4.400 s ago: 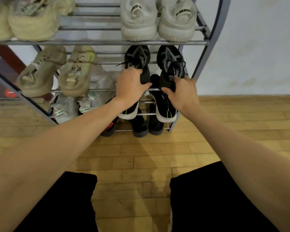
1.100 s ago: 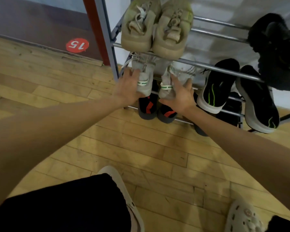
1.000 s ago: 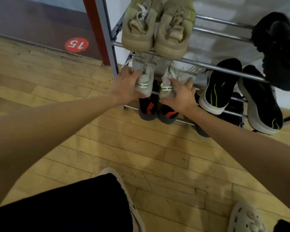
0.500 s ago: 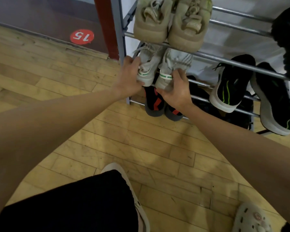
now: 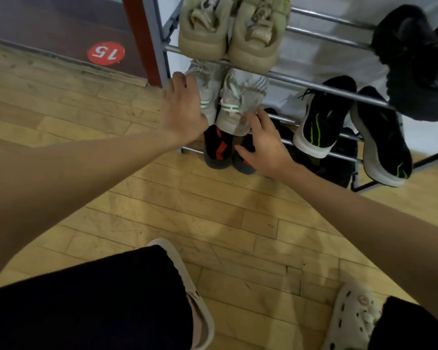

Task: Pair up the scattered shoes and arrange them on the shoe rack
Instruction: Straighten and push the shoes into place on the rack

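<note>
Pale wood plank floor [image 5: 213, 223] under a grey metal tube shoe rack [image 5: 314, 84]. The 2 pale grey knit sneakers with green heel stripes [image 5: 238, 102] lie between the released hands, heels toward the palms; left hand [image 5: 183, 112] touches one, right hand [image 5: 263, 142] just below the other

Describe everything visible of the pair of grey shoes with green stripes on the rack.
The grey shoes with green stripes sit side by side at the left end of a middle shelf of the shoe rack, heels toward the camera and tilted down. They look like knit fabric with pale laces and a green-and-white heel band. The left hand covers the left shoe's side; the right hand is at the right heel, fingers relaxed.
</note>
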